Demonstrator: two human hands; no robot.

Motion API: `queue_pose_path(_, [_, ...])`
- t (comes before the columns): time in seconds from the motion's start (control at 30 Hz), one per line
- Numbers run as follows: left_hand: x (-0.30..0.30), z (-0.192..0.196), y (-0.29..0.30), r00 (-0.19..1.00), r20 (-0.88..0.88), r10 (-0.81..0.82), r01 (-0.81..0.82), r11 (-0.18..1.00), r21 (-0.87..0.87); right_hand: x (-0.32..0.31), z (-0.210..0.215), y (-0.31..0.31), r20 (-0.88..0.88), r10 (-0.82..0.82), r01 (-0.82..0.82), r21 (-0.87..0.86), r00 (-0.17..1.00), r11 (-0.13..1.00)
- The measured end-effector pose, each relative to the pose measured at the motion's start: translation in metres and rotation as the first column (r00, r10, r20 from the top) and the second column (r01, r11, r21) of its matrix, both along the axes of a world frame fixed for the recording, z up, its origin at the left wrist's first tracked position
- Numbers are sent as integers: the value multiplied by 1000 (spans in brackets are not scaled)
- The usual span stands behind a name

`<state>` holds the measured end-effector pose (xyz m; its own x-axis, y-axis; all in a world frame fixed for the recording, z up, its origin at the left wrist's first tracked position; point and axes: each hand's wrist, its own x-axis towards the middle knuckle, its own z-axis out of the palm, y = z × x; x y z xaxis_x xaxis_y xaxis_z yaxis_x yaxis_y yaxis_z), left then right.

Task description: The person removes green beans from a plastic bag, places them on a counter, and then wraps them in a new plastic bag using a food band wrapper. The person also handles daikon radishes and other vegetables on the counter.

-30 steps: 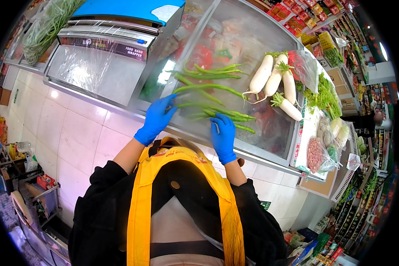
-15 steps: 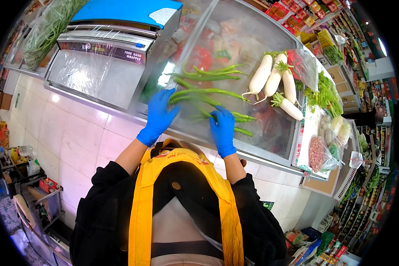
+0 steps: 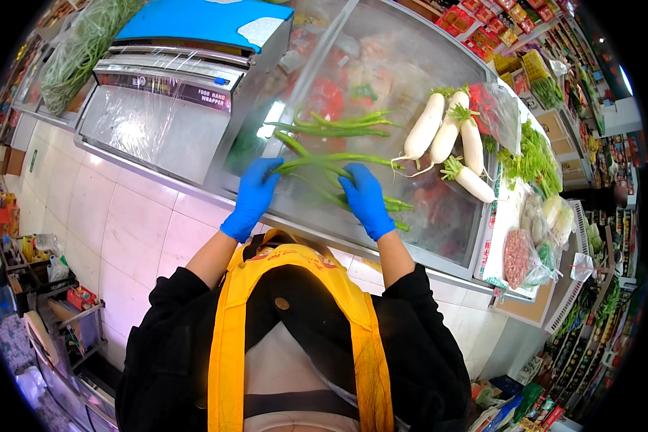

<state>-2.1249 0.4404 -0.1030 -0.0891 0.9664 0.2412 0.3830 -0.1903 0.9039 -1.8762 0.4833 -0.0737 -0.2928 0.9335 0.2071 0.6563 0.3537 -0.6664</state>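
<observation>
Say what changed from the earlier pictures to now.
The right hand has moved forward, away from the body, its fingers now over the green peppers. The left hand reached forward, then drew back slightly; its grip is unclear. The white radishes and wrapping machine stayed put.

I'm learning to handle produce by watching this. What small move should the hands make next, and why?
Probably draw the nearer long green peppers together with the right hand: it is over them, the left hand is at the left end of another, and the peppers lie loosely spread on the glass top, right tips uneven.
</observation>
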Motion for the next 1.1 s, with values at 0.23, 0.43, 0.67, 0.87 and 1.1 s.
queue_pose_path(0.23, [12,20,-1,998,-67,9,-11,999,-30,10,23,18,259,-59,-3,232,964,973])
queue_pose_path(0.43, [8,10,-6,922,-371,-112,131,991,27,8,-3,41,407,25,-116,201,913,973])
queue_pose_path(0.67, [7,20,-7,999,-30,35,-37,998,-52,-3,8,29,44,83,-82,-23,996,996])
queue_pose_path(0.87, [3,22,-13,909,-405,95,-39,989,143,3,35,3,205,114,-145,143,972,979])
queue_pose_path(1.1, [17,20,-20,955,-259,-141,145,989,-6,12,-15,-33,214,162,-187,101,963,977])
